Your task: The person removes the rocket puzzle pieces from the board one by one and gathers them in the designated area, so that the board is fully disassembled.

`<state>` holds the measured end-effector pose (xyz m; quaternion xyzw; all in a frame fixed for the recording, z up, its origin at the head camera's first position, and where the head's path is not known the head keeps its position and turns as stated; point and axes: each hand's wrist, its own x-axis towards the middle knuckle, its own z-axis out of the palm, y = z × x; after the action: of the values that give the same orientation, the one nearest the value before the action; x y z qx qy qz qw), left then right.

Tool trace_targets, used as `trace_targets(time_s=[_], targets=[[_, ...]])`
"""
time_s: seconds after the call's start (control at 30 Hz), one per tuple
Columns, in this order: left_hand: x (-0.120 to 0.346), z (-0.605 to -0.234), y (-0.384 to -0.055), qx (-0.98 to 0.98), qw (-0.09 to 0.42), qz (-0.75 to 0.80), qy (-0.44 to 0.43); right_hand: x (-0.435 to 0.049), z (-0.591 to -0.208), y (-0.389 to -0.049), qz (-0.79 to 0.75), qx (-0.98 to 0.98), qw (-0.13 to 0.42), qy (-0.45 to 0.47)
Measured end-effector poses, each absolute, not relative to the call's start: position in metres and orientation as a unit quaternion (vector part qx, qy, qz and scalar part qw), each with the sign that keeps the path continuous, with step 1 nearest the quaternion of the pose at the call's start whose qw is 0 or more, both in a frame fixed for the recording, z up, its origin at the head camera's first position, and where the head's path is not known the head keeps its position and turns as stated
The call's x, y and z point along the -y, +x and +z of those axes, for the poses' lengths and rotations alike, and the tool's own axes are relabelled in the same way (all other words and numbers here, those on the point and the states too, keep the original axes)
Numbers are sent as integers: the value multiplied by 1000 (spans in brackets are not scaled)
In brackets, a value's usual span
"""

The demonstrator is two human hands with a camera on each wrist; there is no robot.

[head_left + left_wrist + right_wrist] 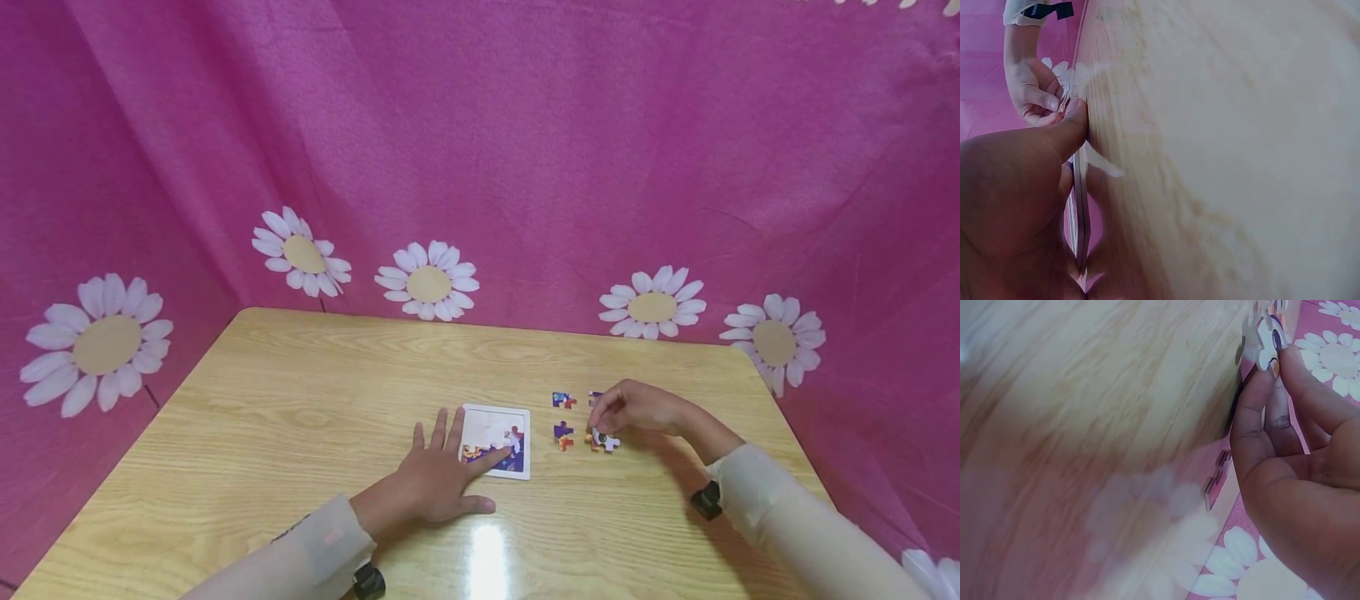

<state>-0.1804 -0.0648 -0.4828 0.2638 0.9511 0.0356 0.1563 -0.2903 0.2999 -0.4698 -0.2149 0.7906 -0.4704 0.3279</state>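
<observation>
Head view shows the right hand [636, 408] pinching a puzzle piece [609, 443] towards the worktop's [300, 400] right edge (a light grip on its rim should serve best), while the left hand [435, 482], fingers spread wide on the puzzle tray [487, 422], should pin it flat.

Head view high, wrist views skimming close
Head faces forward-down across the table [337, 367]; its lower right and left wrist's upper left share the right hand [641, 407].

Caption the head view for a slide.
Splayed left hand touches a partly filled jigsaw tray while the right hand pinches a jigsaw piece.
</observation>
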Motion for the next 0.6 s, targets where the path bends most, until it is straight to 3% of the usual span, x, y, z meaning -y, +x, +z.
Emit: trace_targets(time_s=[0.6], targets=[[65,-486,-182,-952,158,30,261,-303,-470,-291,-460,-805,306,-217]])
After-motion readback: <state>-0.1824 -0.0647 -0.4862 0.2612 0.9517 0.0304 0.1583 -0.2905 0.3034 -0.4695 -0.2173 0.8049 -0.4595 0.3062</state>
